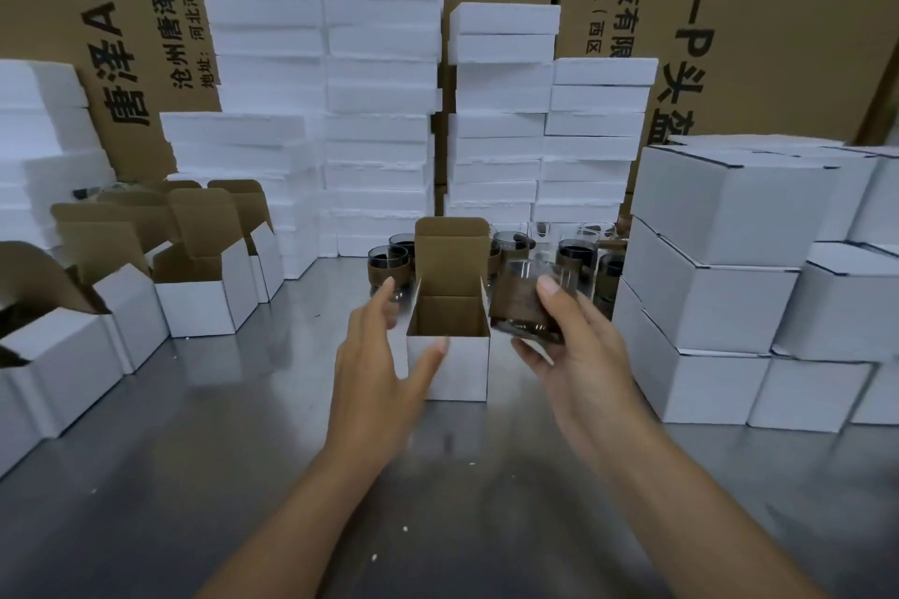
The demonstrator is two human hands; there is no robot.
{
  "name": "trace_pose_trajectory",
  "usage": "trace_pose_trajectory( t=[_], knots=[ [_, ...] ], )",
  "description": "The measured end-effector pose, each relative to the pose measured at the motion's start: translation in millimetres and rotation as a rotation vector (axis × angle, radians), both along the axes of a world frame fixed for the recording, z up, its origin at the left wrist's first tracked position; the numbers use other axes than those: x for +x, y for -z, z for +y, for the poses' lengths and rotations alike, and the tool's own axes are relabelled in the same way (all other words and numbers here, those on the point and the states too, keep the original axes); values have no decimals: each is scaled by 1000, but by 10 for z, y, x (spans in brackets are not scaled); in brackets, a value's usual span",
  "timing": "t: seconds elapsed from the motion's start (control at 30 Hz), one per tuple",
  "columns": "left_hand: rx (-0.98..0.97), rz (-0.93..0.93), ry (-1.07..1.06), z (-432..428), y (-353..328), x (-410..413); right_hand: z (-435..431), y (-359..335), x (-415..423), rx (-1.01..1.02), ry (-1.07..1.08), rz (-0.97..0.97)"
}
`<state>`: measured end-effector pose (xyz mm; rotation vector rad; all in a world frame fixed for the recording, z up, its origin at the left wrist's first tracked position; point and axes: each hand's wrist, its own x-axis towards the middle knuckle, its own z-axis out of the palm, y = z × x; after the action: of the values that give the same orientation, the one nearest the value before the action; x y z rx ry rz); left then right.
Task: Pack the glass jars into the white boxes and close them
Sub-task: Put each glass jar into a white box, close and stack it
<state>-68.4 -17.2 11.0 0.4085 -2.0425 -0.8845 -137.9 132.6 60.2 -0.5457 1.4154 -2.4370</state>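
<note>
Glass jar (pixel 528 306) is gripped in the right hand (pixel 584 370), thumb on the near side and fingers curled under the base. Long axis is held near vertical with a slight tilt, mouth up. A brown band is seen round the lower body, clear glass above it. No label can be read on it.

The jar is held just right of the open white box (pixel 452 375), about level with its rim and not inside. The box's lid flap (pixel 451 253) is stood upright at the back, brown inner face shown.

The left hand (pixel 379 370) is spread open, fingers straight, at the box's left wall with the thumb across the front. It is blurred, so contact cannot be told.

Behind the box, more banded jars (pixel 389 263) are stood upright, some hidden by the flap. Left of it, open boxes (pixel 204 302) are lined up. Right of it, closed white boxes (pixel 720 306) are stacked. Further behind, white foam stacks (pixel 379 112) are backed by brown cartons (pixel 778 15). The cartons are printed sideways with "AH4", ".0-P" and Chinese text.

Everything is set on a steel table (pixel 243 452).
</note>
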Motion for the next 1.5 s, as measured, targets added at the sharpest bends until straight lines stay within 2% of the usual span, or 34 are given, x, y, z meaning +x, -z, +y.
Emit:
trace_pose_trajectory(
  t=[0.1, 0.17, 0.23, 0.33, 0.4, 0.7, 0.83, 1.03, 1.23, 1.5],
  knots=[
    [-60, 187, -15, 138, -111, 96, 19, 153, 75, 56, -27, -19],
    [-36, 205, 61, 265, -171, 156, 19, 206, 123, 102, -46, -4],
    [41, 143, 182, 370, -197, 206, 5, 232, 171, 110, -73, 29],
    [273, -9, 402, 419, -190, 228, -33, 239, 230, 86, -80, 51],
    [374, -67, 458, 406, -171, 211, -49, 242, 241, 80, -67, 52],
    [440, -11, 434, 396, -119, 177, -46, 295, 251, 220, -71, 227],
    [509, 61, 471, 396, -152, 196, -24, 262, 206, 134, -44, 104],
    [572, 98, 385, 383, -216, 194, -35, 242, 153, 56, -122, -52],
    [471, 152, 276, 402, -217, 210, -64, 258, 153, 137, -83, -30],
    [458, 99, 390, 471, -193, 235, -26, 251, 212, 129, -32, 56]
  ],
)
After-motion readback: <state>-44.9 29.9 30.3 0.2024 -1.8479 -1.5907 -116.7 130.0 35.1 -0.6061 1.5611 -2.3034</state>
